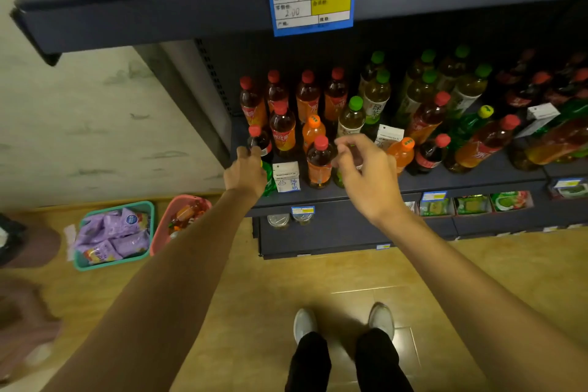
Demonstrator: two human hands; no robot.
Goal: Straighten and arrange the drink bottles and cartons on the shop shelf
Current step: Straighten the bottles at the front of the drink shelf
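Plastic cola bottle [261, 144] gripped by left hand [245, 172], right hand [366, 169] loosely open, boxy milk carton [286, 177]

glossy plastic bottles [283, 130], matt metal shelf [445, 180]

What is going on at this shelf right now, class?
A person is tidying drinks on a dark shop shelf. The left hand grips a small dark cola bottle at the shelf's left end. The right hand hovers with loosely curled fingers, holding nothing, beside a red-capped tea bottle. Further right, several bottles lean or lie tipped, so the sorting is unfinished.
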